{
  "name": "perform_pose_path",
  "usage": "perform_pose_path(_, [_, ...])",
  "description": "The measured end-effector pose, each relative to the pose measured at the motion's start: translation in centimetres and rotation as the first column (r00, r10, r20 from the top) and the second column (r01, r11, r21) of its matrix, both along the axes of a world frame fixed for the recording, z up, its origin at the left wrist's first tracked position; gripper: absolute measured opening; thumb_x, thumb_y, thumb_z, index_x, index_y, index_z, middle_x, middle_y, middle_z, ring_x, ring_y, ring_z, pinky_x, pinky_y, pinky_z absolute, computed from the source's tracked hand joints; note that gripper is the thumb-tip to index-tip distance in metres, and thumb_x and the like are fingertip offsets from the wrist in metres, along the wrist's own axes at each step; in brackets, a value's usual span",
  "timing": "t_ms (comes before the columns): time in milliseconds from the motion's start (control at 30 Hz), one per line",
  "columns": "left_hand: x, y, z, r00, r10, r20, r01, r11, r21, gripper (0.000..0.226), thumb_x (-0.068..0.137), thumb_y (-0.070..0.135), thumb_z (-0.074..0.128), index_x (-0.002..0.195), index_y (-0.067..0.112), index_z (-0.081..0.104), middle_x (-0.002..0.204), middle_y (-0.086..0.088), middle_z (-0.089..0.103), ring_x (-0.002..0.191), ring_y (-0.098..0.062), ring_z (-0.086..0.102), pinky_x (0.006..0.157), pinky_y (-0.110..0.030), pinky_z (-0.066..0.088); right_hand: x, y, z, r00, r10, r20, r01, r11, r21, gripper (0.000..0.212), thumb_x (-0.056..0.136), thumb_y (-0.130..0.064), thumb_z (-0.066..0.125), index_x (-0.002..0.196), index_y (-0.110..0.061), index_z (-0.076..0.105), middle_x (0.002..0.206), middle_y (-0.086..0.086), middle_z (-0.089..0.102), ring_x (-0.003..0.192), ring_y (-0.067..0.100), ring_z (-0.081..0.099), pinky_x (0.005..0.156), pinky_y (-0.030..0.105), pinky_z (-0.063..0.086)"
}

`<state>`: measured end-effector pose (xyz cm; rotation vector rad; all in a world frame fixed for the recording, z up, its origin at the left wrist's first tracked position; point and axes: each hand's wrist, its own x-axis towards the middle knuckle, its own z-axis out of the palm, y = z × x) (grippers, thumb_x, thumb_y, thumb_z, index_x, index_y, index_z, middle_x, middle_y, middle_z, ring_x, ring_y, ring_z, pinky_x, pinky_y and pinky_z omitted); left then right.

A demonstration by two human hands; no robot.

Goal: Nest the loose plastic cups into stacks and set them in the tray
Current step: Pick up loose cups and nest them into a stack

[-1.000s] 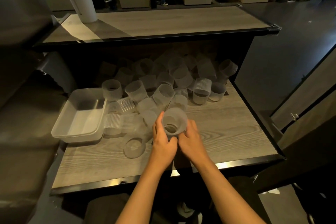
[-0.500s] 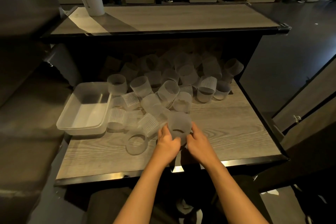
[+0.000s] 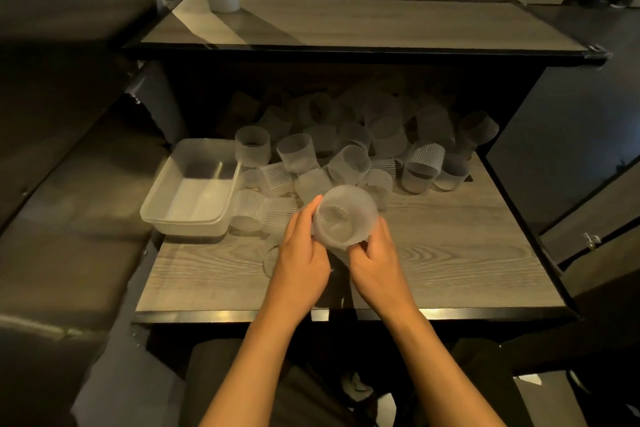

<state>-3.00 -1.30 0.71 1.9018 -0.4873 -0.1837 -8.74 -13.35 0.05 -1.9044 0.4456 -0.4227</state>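
item: frosted cup (image 3: 343,213), mouth toward camera, gripped between left hand (image 3: 300,260) and right hand (image 3: 375,262), fingers curled round sides. tray (image 3: 194,189) left of left hand. loose cups (image 3: 346,146) heaped beyond hands.

Seen from above, two bare forearms reach over a grey wood-grain table (image 3: 450,253). The left hand (image 3: 301,253) and the right hand (image 3: 377,260) together grip a frosted plastic cup (image 3: 343,215), its open mouth tilted toward the camera. To the left sits a clear rectangular tray (image 3: 162,208) with nothing in it. Behind the hands, a heap of loose cups (image 3: 363,149) lies tumbled, some upright, some on their sides, reaching back beneath a raised shelf (image 3: 363,24).
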Motion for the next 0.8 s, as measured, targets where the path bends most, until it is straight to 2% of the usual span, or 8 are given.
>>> perform_pose_path(133, [0.3, 3.2, -0.2, 0.988, 0.154, -0.031, -0.155, 0.987, -0.049, 0.041, 0.102, 0.016, 0.048, 0.135, 0.041, 0.05, 0.136, 0.017, 0.053, 0.124, 0.004, 0.05, 0.099, -0.019, 0.045, 0.3, 2.9, 0.5, 0.992, 0.121, -0.045, -0.119, 0.992, 0.036, 0.05, 0.1, -0.016, 0.053, 0.136, -0.047, 0.039, 0.134, -0.019, 0.039, 0.117, -0.018, 0.045, 0.092, 0.008, 0.044])
perform_pose_path(233, [0.6, 4.9, -1.7, 0.953, 0.275, -0.127, -0.282, 0.958, -0.047, 0.035, 0.1, 0.014, 0.051, 0.131, 0.03, 0.055, 0.131, 0.009, 0.055, 0.119, -0.004, 0.054, 0.098, -0.024, 0.046, 0.7, 5.0, 0.0, 0.97, 0.212, -0.12, -0.209, 0.977, 0.034, 0.063, 0.096, -0.012, 0.046, 0.143, -0.05, 0.032, 0.141, -0.017, 0.035, 0.125, -0.005, 0.045, 0.107, 0.03, 0.046])
perform_pose_path(300, [0.6, 5.4, -2.4, 0.939, 0.294, -0.18, -0.309, 0.949, -0.062, 0.033, 0.099, 0.009, 0.051, 0.123, 0.031, 0.057, 0.131, 0.006, 0.052, 0.113, 0.001, 0.053, 0.091, -0.015, 0.041, 1.0, 5.8, -0.6, 0.96, 0.231, -0.157, -0.227, 0.973, 0.048, 0.067, 0.095, -0.012, 0.046, 0.146, -0.051, 0.028, 0.146, -0.017, 0.036, 0.134, 0.0, 0.041, 0.116, 0.037, 0.041])
perform_pose_path(367, [0.7, 5.8, -3.1, 0.939, 0.282, -0.197, -0.3, 0.952, -0.066, 0.034, 0.098, 0.008, 0.051, 0.124, 0.03, 0.059, 0.133, 0.005, 0.051, 0.115, 0.003, 0.052, 0.096, -0.018, 0.041, 1.1, 6.3, -1.2, 0.954, 0.245, -0.173, -0.237, 0.969, 0.062, 0.067, 0.095, -0.014, 0.046, 0.146, -0.053, 0.027, 0.148, -0.017, 0.04, 0.138, 0.003, 0.041, 0.117, 0.041, 0.039])
perform_pose_path(467, [0.9, 5.8, -4.0, 0.928, 0.215, -0.305, -0.275, 0.947, -0.167, 0.041, 0.099, 0.004, 0.05, 0.127, 0.032, 0.061, 0.127, 0.005, 0.064, 0.118, -0.006, 0.06, 0.104, -0.033, 0.048, 1.3, 6.3, -1.9, 0.946, 0.259, -0.193, -0.248, 0.965, 0.081, 0.061, 0.097, -0.017, 0.042, 0.145, -0.051, 0.028, 0.144, -0.013, 0.049, 0.135, 0.007, 0.046, 0.114, 0.042, 0.042])
perform_pose_path(533, [0.7, 5.6, -4.2, 0.909, 0.175, -0.379, -0.27, 0.938, -0.216, 0.044, 0.101, 0.001, 0.046, 0.125, 0.036, 0.061, 0.119, 0.01, 0.07, 0.116, -0.006, 0.064, 0.102, -0.034, 0.05, 1.4, 6.1, -2.0, 0.948, 0.255, -0.191, -0.237, 0.965, 0.112, 0.057, 0.1, -0.018, 0.04, 0.146, -0.049, 0.029, 0.142, -0.012, 0.051, 0.132, 0.007, 0.049, 0.113, 0.039, 0.043])
perform_pose_path(667, [0.5, 5.4, -4.4, 0.882, 0.135, -0.453, -0.271, 0.929, -0.252, 0.041, 0.103, 0.008, 0.044, 0.128, 0.037, 0.059, 0.124, 0.009, 0.069, 0.115, -0.006, 0.064, 0.102, -0.036, 0.052, 1.2, 5.6, -1.7, 0.946, 0.269, -0.18, -0.241, 0.957, 0.163, 0.057, 0.103, -0.017, 0.04, 0.146, -0.053, 0.027, 0.142, -0.015, 0.051, 0.129, -0.001, 0.049, 0.11, 0.028, 0.043])
perform_pose_path(800, [-0.3, 4.7, -3.7, 0.875, 0.067, -0.48, -0.242, 0.918, -0.313, 0.036, 0.104, 0.018, 0.048, 0.126, 0.042, 0.062, 0.122, 0.007, 0.071, 0.117, -0.013, 0.066, 0.099, -0.038, 0.052, 0.3, 4.8, -1.4, 0.957, 0.259, -0.133, -0.236, 0.958, 0.165, 0.064, 0.102, -0.013, 0.041, 0.147, -0.057, 0.027, 0.149, -0.019, 0.043, 0.136, -0.006, 0.041, 0.117, 0.032, 0.038])
